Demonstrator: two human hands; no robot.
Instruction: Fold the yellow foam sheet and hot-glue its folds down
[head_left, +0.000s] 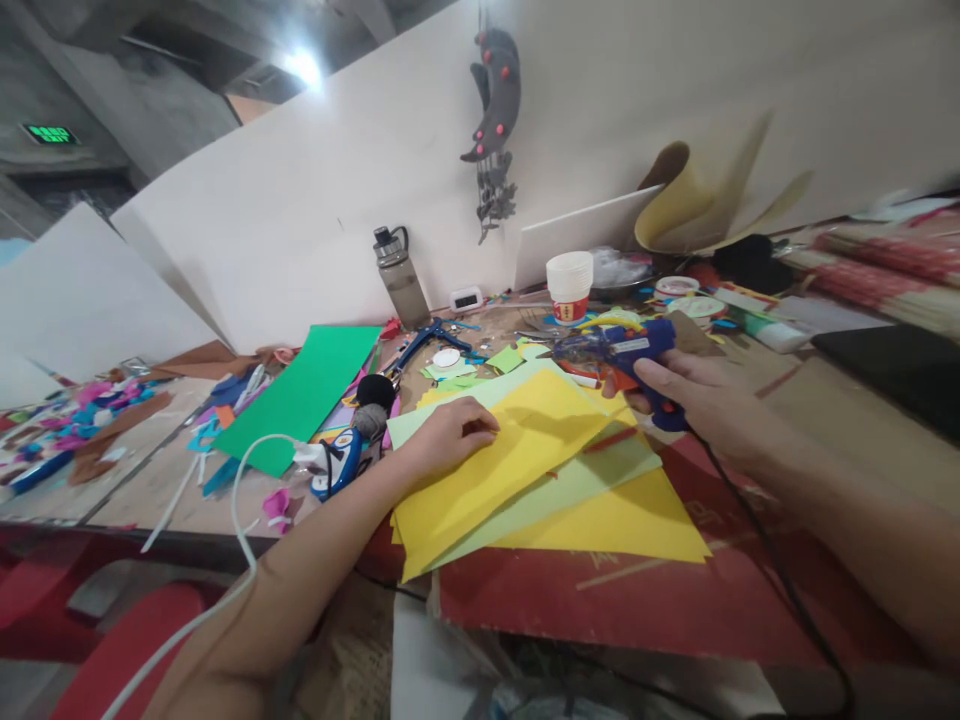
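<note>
Overall, worktop crowded; top yellow sheet (517, 465) taken as landmark. It lies uppermost on a loose stack, with a pale green sheet (540, 505) and a lower yellow sheet (637, 520) showing beneath it. Red table surface (540, 605) exposed on the near side of the landmark. Left of it: blue-and-white plug unit (341, 465) with white cable (240, 500); beyond that, dark green sheet (300, 395). Behind it: paper scraps, grey bottle (405, 285), stacked paper cups (570, 285). Farther behind, a white panel (315, 210) with a dark crescent ornament (501, 95) hanging against it. Room: lit exit sign (50, 134) and bright lamp (304, 68), both high, far behind and left of the landmark; red stool (127, 650) low, on its near left.

Left hand (456, 435): resting on the landmark's left part, back of hand up, fingers curled, thumb near the forefinger. Cannot tell whether the fingertips pinch paper. Forearm comes in from near left of the landmark.

Right hand (671, 385): closed around the handle of a blue glue gun (637, 345), held at the landmark's far right edge, nozzle turned leftward. Forearm comes in from the right; black cord (757, 530) trails below it.
</note>
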